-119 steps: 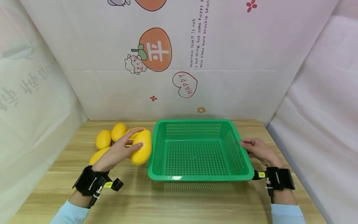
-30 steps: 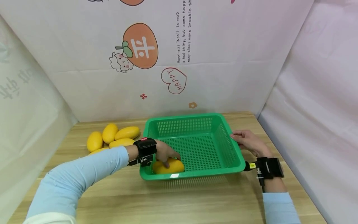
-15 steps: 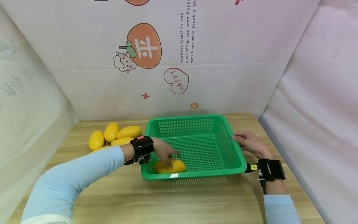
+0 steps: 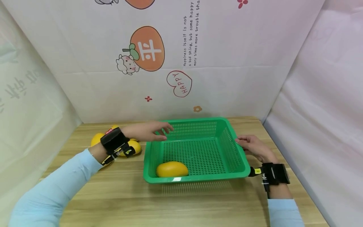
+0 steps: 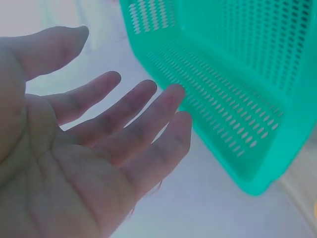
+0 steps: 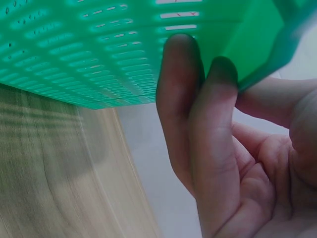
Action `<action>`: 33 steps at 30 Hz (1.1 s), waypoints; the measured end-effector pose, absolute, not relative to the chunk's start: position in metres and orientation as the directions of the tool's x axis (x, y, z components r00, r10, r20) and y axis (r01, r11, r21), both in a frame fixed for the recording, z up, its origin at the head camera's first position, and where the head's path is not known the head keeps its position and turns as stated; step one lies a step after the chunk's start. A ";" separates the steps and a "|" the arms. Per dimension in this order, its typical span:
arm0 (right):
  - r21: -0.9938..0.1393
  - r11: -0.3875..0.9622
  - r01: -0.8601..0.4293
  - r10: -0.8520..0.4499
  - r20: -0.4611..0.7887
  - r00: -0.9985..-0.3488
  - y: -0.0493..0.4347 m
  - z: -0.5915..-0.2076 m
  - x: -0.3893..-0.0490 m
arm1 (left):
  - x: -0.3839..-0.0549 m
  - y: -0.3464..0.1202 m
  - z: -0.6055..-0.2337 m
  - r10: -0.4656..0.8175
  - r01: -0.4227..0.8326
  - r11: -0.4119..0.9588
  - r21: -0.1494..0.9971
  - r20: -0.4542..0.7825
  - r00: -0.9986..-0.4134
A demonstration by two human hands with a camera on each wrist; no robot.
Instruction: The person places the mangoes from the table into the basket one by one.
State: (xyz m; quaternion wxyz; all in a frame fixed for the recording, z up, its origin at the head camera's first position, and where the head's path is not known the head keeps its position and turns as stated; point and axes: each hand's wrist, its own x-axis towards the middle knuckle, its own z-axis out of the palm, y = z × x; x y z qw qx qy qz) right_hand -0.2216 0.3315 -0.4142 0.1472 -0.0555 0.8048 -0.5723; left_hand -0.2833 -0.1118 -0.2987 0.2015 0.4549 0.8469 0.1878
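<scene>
A green plastic basket [image 4: 195,180] with slotted walls is at the middle of the table. One yellow mango [image 4: 172,169] lies inside it, in the near left corner. My left hand [image 4: 146,130] is over the basket's back left rim with nothing in it; the left wrist view shows its palm [image 5: 74,168] and spread, slightly bent fingers. My right hand [image 4: 255,145] grips the basket's right rim, thumb on top and fingertips [image 6: 181,54] pressed under it against the outer wall. More mangoes [image 4: 97,138] lie left of the basket, partly hidden behind my left wrist and arm.
The wooden table [image 4: 170,208] runs up to a printed white cloth [image 4: 227,78] at the back. White cloth walls also stand on the left and right. Each wrist wears a black strap [image 4: 275,174] with a small camera.
My left hand carried a mango from the pile into the basket and let it go in the near left corner. It has since risen up and leftward. My right hand keeps its grip on the rim.
</scene>
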 end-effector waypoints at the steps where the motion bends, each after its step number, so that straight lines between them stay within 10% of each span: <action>1: -0.938 0.339 0.078 -0.259 -0.172 -0.950 0.331 -0.414 -0.222 | -0.283 -0.116 -0.297 0.841 0.691 0.520 0.503 -0.157 -0.518; 33: -0.951 0.295 0.096 -0.277 -0.181 -0.944 0.334 -0.416 -0.225 | -0.304 -0.235 -0.373 0.586 0.549 0.767 0.331 -0.013 -0.810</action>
